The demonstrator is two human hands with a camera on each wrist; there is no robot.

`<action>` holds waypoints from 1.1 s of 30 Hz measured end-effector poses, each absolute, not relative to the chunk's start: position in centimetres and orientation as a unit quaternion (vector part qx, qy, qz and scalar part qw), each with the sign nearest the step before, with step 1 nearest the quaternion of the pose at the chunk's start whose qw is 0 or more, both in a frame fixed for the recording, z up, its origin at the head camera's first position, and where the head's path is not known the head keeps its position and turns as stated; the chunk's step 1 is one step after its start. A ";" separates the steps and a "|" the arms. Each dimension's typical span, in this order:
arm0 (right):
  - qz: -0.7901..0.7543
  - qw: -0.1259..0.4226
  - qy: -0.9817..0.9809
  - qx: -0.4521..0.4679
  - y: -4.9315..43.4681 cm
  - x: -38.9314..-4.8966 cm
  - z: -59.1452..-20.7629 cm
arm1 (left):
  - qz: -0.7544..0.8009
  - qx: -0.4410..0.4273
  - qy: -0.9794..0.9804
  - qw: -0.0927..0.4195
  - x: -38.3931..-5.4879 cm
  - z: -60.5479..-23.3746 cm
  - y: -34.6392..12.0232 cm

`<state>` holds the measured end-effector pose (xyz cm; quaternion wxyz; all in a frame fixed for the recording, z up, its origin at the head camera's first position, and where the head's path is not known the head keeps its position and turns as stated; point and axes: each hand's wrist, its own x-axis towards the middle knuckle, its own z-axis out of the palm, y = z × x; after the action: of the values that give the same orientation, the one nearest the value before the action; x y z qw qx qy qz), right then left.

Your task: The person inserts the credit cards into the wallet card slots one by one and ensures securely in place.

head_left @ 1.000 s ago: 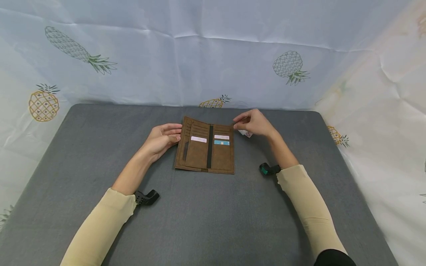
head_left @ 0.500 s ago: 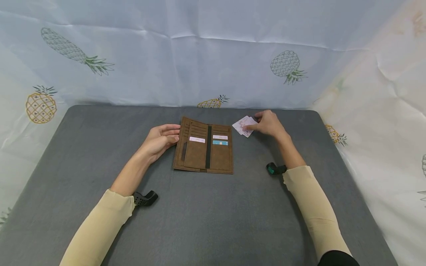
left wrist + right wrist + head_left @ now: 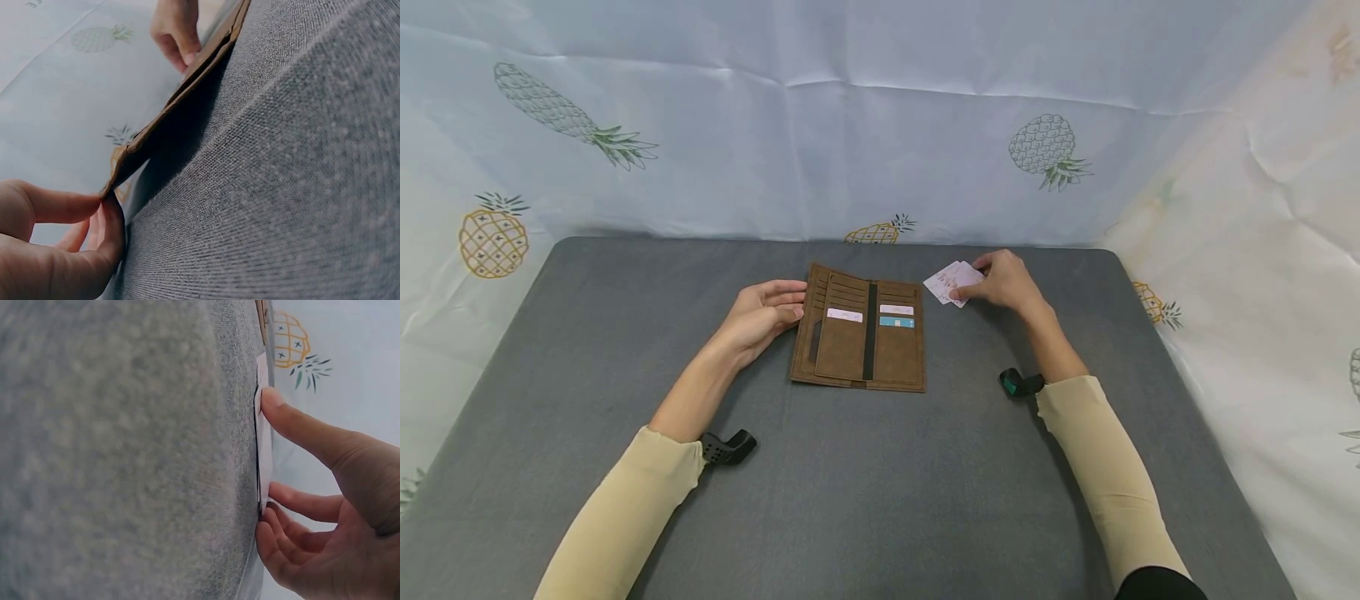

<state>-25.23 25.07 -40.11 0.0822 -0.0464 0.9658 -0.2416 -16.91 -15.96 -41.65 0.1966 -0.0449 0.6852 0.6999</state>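
A brown bifold wallet [image 3: 844, 352] lies unfolded on the grey table, with rows of card slots on both sides of a dark central band. Two cards show in its right-hand slots, one pink and one blue, and a pink one on the left. My left hand [image 3: 762, 321] pinches the wallet's left edge between thumb and fingers; the left wrist view shows that edge raised off the cloth. To the right of the wallet, my right hand [image 3: 1009, 283] holds a few overlapping pale pink cards [image 3: 946, 282], its thumb on their face and its fingers at the far edge.
The grey cloth-covered table [image 3: 880, 492] stretches around the wallet. A white curtain [image 3: 820, 150] printed with pineapples hangs behind it and along both sides. Black wrist cameras [image 3: 728, 447] sit on both forearms.
My right hand has moved right from the wallet's top right corner, bringing the pink cards into fuller view; they shifted only slightly in the last half second. My left hand keeps its grip.
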 end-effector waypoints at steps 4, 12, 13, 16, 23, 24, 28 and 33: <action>-0.263 0.090 0.959 -0.055 25.1 -25.2 -40.0 | 0.702 -0.043 0.683 0.195 -16.9 -41.6 -15.9; -0.293 0.070 0.949 -0.096 25.2 -25.4 -39.6 | 0.701 -0.042 0.684 0.194 -16.9 -41.6 -15.8; -0.296 0.069 0.948 -0.099 25.1 -25.4 -39.5 | 0.702 -0.042 0.684 0.194 -16.9 -41.6 -15.8; -0.306 0.069 0.944 -0.104 25.0 -25.5 -39.5 | 0.702 -0.040 0.684 0.194 -16.9 -41.7 -15.7; -0.400 0.072 0.904 -0.131 24.7 -25.9 -39.7 | 0.704 -0.038 0.683 0.191 -16.9 -41.6 -15.7; -0.420 0.077 0.895 -0.130 24.6 -26.0 -39.8 | 0.704 -0.038 0.683 0.192 -16.9 -41.6 -15.7; -0.477 0.091 0.868 -0.106 24.0 -26.1 -40.0 | 0.703 -0.041 0.683 0.192 -16.9 -41.7 -15.7; -0.519 0.085 0.848 -0.071 22.3 -26.1 -39.8 | 0.703 -0.040 0.684 0.191 -16.9 -41.8 -15.8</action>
<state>-26.10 22.33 -39.81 0.0849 -0.0707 0.8475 -0.5191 -16.90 -15.78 -41.80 0.1913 -0.0396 0.6843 0.7025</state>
